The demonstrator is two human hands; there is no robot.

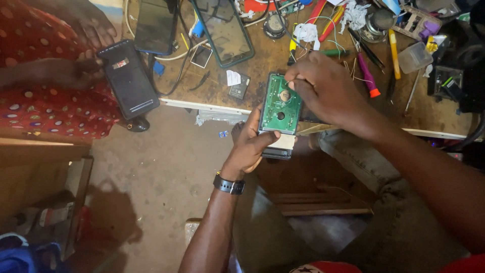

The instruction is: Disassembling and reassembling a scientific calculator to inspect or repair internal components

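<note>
1. Left hand [251,144] gripped the opened device [279,117], green circuit board [280,108] exposed, just off the table [323,108] front edge.
2. Right hand [323,88] fingertips pinched closed at the board's top; what they held could not be told.
3. Back cover off; board not yet lifted out.

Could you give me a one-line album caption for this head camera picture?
Left hand holds an opened device showing its green circuit board, right hand pinching at its top, over a cluttered workbench.

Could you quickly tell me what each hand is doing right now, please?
Left hand: closed around the opened phone.
Right hand: fingertips pinched at the phone's top edge.
</note>
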